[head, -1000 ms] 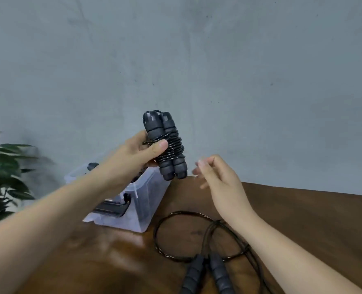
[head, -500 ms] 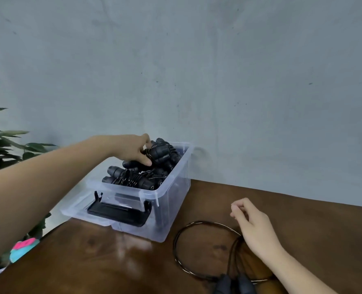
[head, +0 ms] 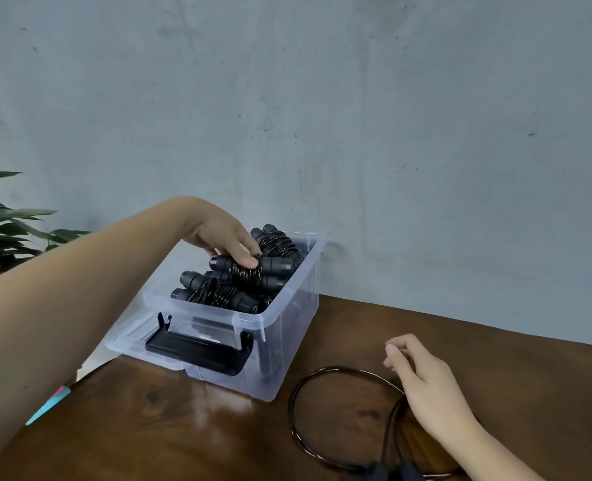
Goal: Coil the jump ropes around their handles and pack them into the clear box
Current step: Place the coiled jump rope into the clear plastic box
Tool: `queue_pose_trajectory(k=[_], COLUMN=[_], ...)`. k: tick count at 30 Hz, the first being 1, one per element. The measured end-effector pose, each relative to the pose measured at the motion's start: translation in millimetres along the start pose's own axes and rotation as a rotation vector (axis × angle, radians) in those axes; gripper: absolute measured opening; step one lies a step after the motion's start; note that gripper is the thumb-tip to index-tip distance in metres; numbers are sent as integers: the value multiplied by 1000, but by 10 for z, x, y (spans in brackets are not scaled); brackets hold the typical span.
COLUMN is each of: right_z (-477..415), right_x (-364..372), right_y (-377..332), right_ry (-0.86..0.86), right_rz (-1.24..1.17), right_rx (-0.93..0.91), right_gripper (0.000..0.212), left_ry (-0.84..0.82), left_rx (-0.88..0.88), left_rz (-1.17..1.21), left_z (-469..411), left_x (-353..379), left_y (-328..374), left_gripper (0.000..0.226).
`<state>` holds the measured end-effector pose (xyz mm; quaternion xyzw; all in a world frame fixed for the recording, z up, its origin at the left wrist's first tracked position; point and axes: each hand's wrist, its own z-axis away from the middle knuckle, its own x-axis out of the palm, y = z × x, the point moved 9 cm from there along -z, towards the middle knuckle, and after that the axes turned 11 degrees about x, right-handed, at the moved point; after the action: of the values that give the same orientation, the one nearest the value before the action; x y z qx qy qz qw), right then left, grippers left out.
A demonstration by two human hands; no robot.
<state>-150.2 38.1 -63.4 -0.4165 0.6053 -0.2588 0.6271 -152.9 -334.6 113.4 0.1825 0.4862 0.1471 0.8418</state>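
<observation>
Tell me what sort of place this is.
Likely an indoor room set up for packing: a wooden table against a bare grey wall, a clear box of coiled jump ropes, a leafy plant.

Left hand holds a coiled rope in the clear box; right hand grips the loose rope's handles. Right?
Not the right hand: the head view shows it holding nothing, above the loose rope, whose handles lie untouched nearer the camera. Left hand does grip the coiled rope.
</observation>
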Motion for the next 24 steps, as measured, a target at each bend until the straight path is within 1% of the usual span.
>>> queue_pose_trajectory(k=[2,4,7,9,12,14,17,19,20,22,24], right_z=[-13,-22,-24,-33,-40,-35,-21,-21,-22,-31,-32], right_x=[11,16,12,10,5,-1,2,9,12,10,12], right_y=[1,2,11,19,31,36,28,27,31,37,46], right_ry=[-6,-6,-1,5,17,25,21,16,13,15,12], right_rz=[-1,-10,-20,-22,-20,-26,-20,-11,-10,-14,-10], right_rx=[3,6,1,-6,-13,-18,-26,-26,-27,-27,-22], right_gripper=[15,16,15,15,15,14,14,14,14,14,14], left_ry=[-101,-143,-135,-38,200,312,327,364,388,436,445], left_rx=[-46,-63,-80,-61,65,101,154,146,128,119,126], left_rz=[-11,3,17,-9,-95,-150,-110,-124,-159,-261,-350], left_z=[21,19,39,31,-4,22,125,223,274,338,340], left_x=[115,189,259,202,33,10,196,289,323,367,425], left_y=[-92,-187,-214,-189,-76,-70,-25,-6,1,64,149], left_gripper=[57,60,39,41,28,29,26,16,15,24,22])
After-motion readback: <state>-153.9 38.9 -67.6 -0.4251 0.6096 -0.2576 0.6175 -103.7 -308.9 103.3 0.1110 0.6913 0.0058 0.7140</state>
